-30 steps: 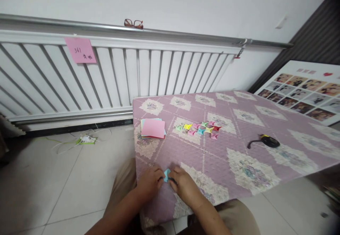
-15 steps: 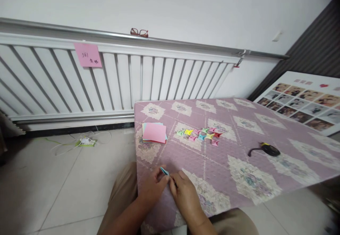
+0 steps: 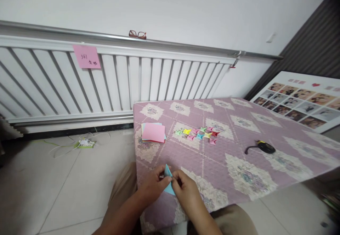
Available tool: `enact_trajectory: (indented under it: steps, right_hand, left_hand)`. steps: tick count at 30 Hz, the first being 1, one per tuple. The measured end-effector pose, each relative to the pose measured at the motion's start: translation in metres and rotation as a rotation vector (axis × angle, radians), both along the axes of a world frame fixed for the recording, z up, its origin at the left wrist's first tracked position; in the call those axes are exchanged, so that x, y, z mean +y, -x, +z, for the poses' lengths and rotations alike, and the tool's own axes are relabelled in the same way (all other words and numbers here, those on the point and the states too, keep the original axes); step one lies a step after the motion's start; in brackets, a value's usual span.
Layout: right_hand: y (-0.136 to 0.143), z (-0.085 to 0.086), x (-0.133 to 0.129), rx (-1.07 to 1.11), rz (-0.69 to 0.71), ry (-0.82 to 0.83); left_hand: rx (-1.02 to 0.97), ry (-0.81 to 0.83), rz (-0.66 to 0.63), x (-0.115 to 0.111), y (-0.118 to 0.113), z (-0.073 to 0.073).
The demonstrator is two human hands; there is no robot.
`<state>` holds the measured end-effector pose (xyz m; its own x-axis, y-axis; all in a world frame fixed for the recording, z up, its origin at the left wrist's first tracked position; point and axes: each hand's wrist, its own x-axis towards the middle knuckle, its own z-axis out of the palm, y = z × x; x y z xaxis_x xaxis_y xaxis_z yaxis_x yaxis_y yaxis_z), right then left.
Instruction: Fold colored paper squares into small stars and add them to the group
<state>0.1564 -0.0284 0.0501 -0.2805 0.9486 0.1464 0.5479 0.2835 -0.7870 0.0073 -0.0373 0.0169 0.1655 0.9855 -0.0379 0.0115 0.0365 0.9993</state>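
A folded light-blue paper is held between both hands near the table's front left part, its pointed tip upward. My left hand pinches it from the left, thumb across its face. On the other side, my right hand grips its right edge with curled fingers. Beyond the hands lies a stack of coloured paper squares, pink on top. Several small folded paper pieces in green, yellow, pink, blue and red sit in a cluster to the right of the stack.
A purple patterned cloth covers the table. On its right side rests a black object with a short cord. Glasses sit on the pipe above the radiator. A power strip lies on the floor at left.
The blue paper has turned and now shows a larger face, with its tip up and a lower part below the fingers. Both hands still hold it. The camera view has shifted slightly.
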Motion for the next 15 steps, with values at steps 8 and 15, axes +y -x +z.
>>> enact_trajectory:
  steps: [8,15]
  right_hand:
    - [-0.004,0.012,-0.005,0.222,-0.029,0.171]
    - [-0.003,0.016,-0.01,0.225,-0.025,0.19]
  left_hand:
    - [-0.159,-0.131,-0.187,-0.01,0.01,0.019]
    - [-0.173,-0.113,-0.08,-0.015,0.004,0.027]
